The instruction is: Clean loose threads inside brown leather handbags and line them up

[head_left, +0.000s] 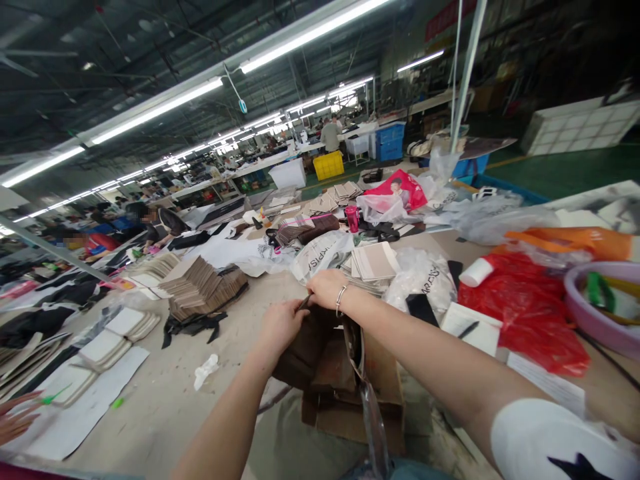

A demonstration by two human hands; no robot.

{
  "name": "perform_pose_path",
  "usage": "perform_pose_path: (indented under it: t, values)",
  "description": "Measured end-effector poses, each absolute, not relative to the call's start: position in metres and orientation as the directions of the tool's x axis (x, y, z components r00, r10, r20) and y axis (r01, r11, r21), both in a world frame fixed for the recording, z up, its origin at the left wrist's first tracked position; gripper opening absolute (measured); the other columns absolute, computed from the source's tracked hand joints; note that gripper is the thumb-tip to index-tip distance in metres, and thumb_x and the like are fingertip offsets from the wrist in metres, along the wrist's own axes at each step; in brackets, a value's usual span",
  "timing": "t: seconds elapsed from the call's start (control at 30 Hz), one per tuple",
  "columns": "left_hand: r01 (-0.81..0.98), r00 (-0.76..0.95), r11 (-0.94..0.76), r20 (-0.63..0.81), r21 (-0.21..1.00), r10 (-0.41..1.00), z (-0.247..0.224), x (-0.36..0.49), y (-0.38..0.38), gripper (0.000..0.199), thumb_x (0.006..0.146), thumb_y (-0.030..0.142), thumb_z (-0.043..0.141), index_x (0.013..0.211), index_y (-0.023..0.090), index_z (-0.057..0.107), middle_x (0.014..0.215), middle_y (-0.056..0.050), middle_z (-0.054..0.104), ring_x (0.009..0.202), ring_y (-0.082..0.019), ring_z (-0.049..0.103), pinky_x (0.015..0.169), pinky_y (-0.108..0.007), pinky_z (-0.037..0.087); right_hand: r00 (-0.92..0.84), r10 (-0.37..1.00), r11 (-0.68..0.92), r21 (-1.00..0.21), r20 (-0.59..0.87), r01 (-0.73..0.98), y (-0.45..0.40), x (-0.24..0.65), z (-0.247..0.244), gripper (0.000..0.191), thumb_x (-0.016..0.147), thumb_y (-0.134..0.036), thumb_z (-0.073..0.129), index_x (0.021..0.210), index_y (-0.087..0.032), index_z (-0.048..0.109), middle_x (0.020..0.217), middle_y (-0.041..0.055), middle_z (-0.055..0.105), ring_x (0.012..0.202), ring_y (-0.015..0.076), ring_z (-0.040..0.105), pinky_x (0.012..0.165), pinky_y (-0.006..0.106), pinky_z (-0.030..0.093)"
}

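My left hand (281, 325) is closed, its thumb and fingers pinching the upper edge of a dark brown, bag-like piece (299, 357). Beside it, my right hand (325, 288) has its fingers bent over the same edge, with a bracelet at the wrist. The brown piece hangs below both hands, and its far side is hidden. Under and behind it is an open cardboard box (393, 373) near my body. A stack of beige panels (375, 261) lies just beyond my right hand.
Stacked brown panels (195, 290) with black strips stand to the left. A co-worker's hand (17, 419) is by white pads (95, 347) at far left. On the right lie a red plastic bag (525, 307), a notebook (473, 325) with a pen, and a lilac basin (600, 313).
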State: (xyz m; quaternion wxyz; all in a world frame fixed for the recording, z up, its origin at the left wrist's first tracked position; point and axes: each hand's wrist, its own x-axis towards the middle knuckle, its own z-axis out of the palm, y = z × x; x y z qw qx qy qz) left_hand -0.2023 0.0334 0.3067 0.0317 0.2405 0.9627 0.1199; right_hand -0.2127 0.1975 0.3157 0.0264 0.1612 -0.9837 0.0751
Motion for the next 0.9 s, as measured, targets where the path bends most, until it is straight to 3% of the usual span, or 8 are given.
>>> perform_pose_path:
  t: [0.27, 0.43, 0.67, 0.8, 0.9]
  values:
    - [0.371, -0.926, 0.896, 0.017, 0.244, 0.378, 0.3, -0.208, 0.037, 0.021, 0.083, 0.029, 0.051, 0.08, 0.021, 0.071, 0.076, -0.003, 0.069, 0.073, -0.017, 0.06, 0.062, -0.025, 0.035, -0.899, -0.43, 0.884, -0.161, 0.088, -0.439, 0.22, -0.211, 0.317, 0.046, 0.069, -0.057, 0.066, 0.107, -0.029, 0.066, 0.093, 0.0032, 0.07, 0.09, 0.022, 0.062, 0.069, 0.025, 0.044]
    - [0.356, -0.931, 0.894, 0.016, 0.272, 0.365, 0.302, -0.208, 0.039, 0.019, 0.081, 0.029, 0.053, 0.077, 0.02, 0.069, 0.071, -0.003, 0.068, 0.069, -0.016, 0.058, 0.06, -0.025, 0.033, -0.911, -0.394, 0.908, -0.101, 0.121, -0.406, 0.225, -0.207, 0.318, 0.028, 0.078, -0.044, 0.061, 0.096, -0.024, 0.07, 0.09, 0.0065, 0.07, 0.091, 0.0237, 0.062, 0.07, 0.027, 0.044]
    - [0.358, -0.931, 0.904, 0.008, 0.233, 0.366, 0.301, -0.207, 0.04, 0.019, 0.081, 0.03, 0.052, 0.077, 0.02, 0.068, 0.072, -0.002, 0.067, 0.069, -0.016, 0.058, 0.06, -0.025, 0.033, -0.946, -0.299, 0.943, -0.114, 0.127, -0.313, 0.217, -0.204, 0.317, 0.027, 0.081, -0.042, 0.056, 0.093, -0.023, 0.071, 0.091, 0.0086, 0.069, 0.09, 0.0235, 0.062, 0.071, 0.028, 0.046]
    - [0.352, -0.924, 0.898, -0.056, 0.264, 0.378, 0.306, -0.208, 0.04, 0.019, 0.078, 0.03, 0.056, 0.09, 0.02, 0.067, 0.075, -0.002, 0.068, 0.07, -0.017, 0.059, 0.06, -0.025, 0.036, -0.959, -0.253, 0.954, -0.134, 0.127, -0.269, 0.212, -0.205, 0.318, 0.024, 0.08, -0.036, 0.056, 0.091, -0.02, 0.071, 0.09, 0.0103, 0.07, 0.088, 0.0245, 0.063, 0.069, 0.029, 0.047]
    - [0.315, -0.914, 0.882, -0.137, 0.35, 0.381, 0.31, -0.213, 0.041, 0.045, 0.07, 0.036, 0.066, 0.113, 0.02, 0.061, 0.077, -0.003, 0.069, 0.074, -0.02, 0.062, 0.06, -0.026, 0.039, -0.964, -0.24, 0.955, -0.147, 0.118, -0.256, 0.21, -0.206, 0.318, 0.023, 0.08, -0.032, 0.056, 0.09, -0.019, 0.071, 0.091, 0.0108, 0.07, 0.088, 0.0253, 0.063, 0.069, 0.03, 0.048]
